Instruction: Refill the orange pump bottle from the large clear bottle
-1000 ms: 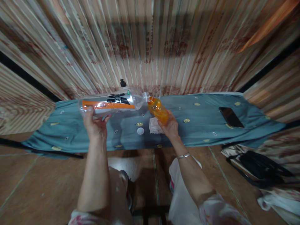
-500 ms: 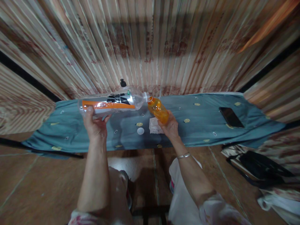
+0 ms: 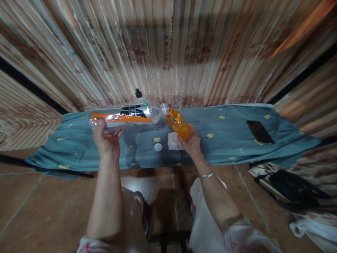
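Clear bottle (image 3: 121, 116) unmoved; orange bottle (image 3: 178, 124) tilted

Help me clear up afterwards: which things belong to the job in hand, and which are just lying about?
In the job:
clear bottle, in the left hand
orange bottle, in the right hand
possibly white disc, perhaps a cap

Apparently just lying about:
phone
white paper
black bag
black nozzle behind the clear bottle

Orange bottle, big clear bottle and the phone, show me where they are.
Orange bottle (image 3: 178, 123), head view: middle of its body.
Big clear bottle (image 3: 123, 117), head view: its labelled side.
Phone (image 3: 260, 132), head view: middle of its dark face.
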A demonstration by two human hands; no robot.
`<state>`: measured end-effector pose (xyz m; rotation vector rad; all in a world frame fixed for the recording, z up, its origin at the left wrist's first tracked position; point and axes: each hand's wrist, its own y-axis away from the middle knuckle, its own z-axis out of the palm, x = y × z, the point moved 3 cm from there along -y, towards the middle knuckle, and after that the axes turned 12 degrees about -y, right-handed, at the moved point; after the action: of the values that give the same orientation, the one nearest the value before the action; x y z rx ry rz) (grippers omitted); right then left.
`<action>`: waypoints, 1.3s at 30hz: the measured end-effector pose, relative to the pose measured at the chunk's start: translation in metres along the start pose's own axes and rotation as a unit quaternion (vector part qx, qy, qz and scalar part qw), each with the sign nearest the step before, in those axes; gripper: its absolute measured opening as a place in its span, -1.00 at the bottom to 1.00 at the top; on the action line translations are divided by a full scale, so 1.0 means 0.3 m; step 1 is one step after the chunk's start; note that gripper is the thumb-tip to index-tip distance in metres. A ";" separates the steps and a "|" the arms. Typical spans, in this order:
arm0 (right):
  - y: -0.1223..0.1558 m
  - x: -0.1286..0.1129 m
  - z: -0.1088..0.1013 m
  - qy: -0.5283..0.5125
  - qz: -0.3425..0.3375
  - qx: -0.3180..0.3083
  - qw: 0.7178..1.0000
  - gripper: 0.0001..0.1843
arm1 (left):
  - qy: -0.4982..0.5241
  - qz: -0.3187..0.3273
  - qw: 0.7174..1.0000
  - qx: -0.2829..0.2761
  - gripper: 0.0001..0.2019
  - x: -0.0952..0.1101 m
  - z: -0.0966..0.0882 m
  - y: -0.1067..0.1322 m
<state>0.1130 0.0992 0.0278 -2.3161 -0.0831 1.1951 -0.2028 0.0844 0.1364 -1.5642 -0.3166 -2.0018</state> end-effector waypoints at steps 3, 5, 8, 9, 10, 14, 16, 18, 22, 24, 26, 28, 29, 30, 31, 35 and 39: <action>0.000 0.001 -0.001 -0.001 -0.001 -0.002 1.000 -0.38 | 0.001 -0.005 1.000 0.001 -0.59 0.000 -0.001 0.000; 0.000 0.001 -0.003 -0.001 -0.003 -0.002 1.000 -0.36 | 0.005 -0.010 1.000 0.003 -0.58 -0.001 -0.002 -0.001; 0.000 0.003 -0.001 0.001 -0.001 -0.005 1.000 -0.34 | 0.009 -0.015 1.000 0.008 -0.56 -0.001 0.000 -0.002; 0.000 0.003 -0.001 0.004 0.000 -0.004 1.000 -0.33 | 0.010 -0.015 1.000 0.012 -0.55 -0.001 0.001 -0.002; 0.000 0.003 0.000 0.006 0.001 -0.001 1.000 -0.33 | 0.011 -0.016 1.000 0.016 -0.54 -0.001 0.001 -0.002; -0.001 -0.002 -0.001 0.010 -0.002 0.006 1.000 -0.34 | 0.006 -0.014 1.000 0.013 -0.57 0.001 0.005 0.001; -0.001 -0.003 -0.001 0.007 0.001 0.000 1.000 -0.39 | 0.003 -0.009 1.000 0.007 -0.60 0.003 0.006 0.003; -0.001 -0.003 -0.002 0.003 0.004 -0.003 1.000 -0.42 | 0.003 -0.008 1.000 0.005 -0.59 0.004 0.006 0.004; 0.000 -0.001 -0.005 0.001 -0.005 0.004 1.000 -0.36 | 0.005 -0.008 1.000 0.007 -0.55 -0.002 0.000 -0.002; 0.000 -0.002 -0.005 0.003 -0.006 0.002 1.000 -0.34 | -0.001 -0.001 1.000 -0.004 -0.58 -0.004 -0.002 -0.006; -0.001 -0.003 -0.004 0.005 0.000 -0.004 1.000 -0.35 | -0.001 0.002 1.000 -0.010 -0.59 -0.004 -0.001 -0.007; -0.002 -0.003 -0.003 0.009 0.009 -0.007 1.000 -0.37 | 0.007 -0.004 1.000 0.001 -0.57 -0.002 -0.001 -0.005; -0.003 -0.003 -0.003 0.011 0.012 -0.008 1.000 -0.37 | 0.011 -0.008 1.000 0.006 -0.56 -0.001 -0.001 -0.004; -0.003 -0.002 -0.002 0.012 0.014 -0.008 1.000 -0.38 | 0.014 -0.010 1.000 0.008 -0.56 -0.001 0.000 -0.002; -0.003 -0.001 -0.001 0.013 0.014 -0.008 1.000 -0.39 | 0.015 -0.011 1.000 0.007 -0.56 -0.001 0.001 -0.002; -0.001 0.006 0.003 0.009 0.003 -0.002 1.000 -0.39 | 0.019 -0.004 1.000 -0.004 -0.58 -0.006 -0.003 -0.007; 0.001 0.010 0.005 0.016 0.002 -0.005 1.000 -0.36 | 0.014 -0.008 1.000 -0.003 -0.58 -0.011 -0.007 -0.012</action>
<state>0.1136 0.1005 0.0246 -2.3443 -0.0719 1.1613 -0.2062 0.0872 0.1332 -1.5413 -0.3121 -2.0368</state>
